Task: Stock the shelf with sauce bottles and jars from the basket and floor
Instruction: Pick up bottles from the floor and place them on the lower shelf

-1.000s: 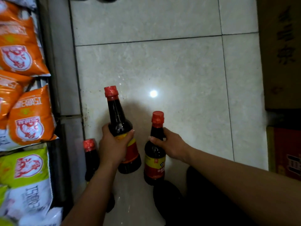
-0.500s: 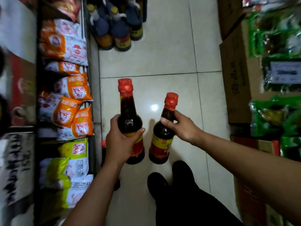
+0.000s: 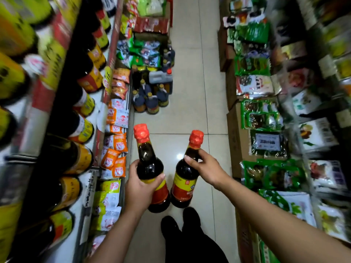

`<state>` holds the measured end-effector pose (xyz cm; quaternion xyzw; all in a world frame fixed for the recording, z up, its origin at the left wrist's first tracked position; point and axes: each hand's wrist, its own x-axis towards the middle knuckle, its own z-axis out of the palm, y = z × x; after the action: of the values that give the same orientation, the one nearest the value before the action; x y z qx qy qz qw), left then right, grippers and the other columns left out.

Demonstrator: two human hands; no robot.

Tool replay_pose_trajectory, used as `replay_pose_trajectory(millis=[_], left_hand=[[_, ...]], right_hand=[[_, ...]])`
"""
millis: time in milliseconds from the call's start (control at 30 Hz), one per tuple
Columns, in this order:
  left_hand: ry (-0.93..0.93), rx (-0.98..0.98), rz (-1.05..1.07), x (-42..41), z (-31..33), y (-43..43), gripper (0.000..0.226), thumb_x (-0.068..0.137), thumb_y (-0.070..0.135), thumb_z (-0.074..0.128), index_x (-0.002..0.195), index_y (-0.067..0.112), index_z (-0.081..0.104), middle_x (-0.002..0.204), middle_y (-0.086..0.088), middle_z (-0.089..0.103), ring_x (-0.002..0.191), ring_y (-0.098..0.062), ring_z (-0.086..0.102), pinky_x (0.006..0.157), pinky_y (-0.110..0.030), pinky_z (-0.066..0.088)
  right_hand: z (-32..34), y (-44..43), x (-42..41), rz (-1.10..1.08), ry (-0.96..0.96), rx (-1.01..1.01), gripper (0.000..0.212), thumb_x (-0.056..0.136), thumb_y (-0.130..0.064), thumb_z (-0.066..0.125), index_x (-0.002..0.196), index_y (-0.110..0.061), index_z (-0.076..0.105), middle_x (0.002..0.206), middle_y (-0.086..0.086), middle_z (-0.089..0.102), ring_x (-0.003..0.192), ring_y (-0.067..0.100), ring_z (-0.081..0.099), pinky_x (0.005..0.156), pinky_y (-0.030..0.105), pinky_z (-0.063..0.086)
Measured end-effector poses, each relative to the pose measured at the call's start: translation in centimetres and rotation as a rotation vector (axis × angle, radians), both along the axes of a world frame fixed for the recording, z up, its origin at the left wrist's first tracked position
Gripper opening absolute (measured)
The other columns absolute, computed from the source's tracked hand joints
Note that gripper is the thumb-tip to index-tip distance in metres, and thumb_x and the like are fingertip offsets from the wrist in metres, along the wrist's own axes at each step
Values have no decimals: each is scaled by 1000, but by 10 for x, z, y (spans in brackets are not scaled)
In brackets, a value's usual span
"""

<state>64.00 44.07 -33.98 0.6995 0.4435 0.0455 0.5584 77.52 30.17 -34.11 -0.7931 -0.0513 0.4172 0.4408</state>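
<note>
The left hand (image 3: 141,186) was wrapped around the belly of a dark sauce bottle (image 3: 150,168), thumb across the yellow-and-red label, the red cap pointing up and away. The right hand (image 3: 206,168) pinched the neck of a second sauce bottle (image 3: 185,182) just under its red cap — fingers curled over the shoulder, the body hanging free beneath. Both bottles were held in the air above the pale tiled floor (image 3: 190,114), side by side, their bases close to touching; I could not tell whether they met.

To the left ran a shelf (image 3: 38,118) lined with dark bottles bearing yellow labels, blurred at the near end. Below its edge sat rows of orange and yellow-green seasoning packets (image 3: 115,147). Farther up the aisle a cluster of larger bottles and a grey jug (image 3: 160,76) stood on the floor. To the right, cardboard boxes (image 3: 234,141) held green-edged packets of dried goods. The person's dark shoes (image 3: 180,223) showed directly below the bottles.
</note>
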Motion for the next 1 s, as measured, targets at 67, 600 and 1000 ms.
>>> replay_pose_trajectory(millis=[67,600,1000], left_hand=[[-34,-26,34,-2,36,-3,64,65,12,81,115,27,43,105,2,61,99,-16,59,85,-27,44],[-198,155,99,-33,217,-10,73,66,13,81,127,11,43,114,0,56,103,-13,53,88,-22,37],[-232,268,224,-87,267,2,78,63,25,83,129,20,42,112,11,51,108,-8,48,90,-25,36]], right_hand=[[37,-4,-2,-19,-5,24,29,86,-37,60,110,-22,57,111,-3,61,105,18,59,94,36,48],[213,0,-27,90,-123,229,21,87,-31,61,101,-16,58,103,8,65,99,26,63,91,41,51],[267,36,-42,353,-165,343,17,82,-35,67,95,-23,63,106,6,69,98,21,66,90,42,53]])
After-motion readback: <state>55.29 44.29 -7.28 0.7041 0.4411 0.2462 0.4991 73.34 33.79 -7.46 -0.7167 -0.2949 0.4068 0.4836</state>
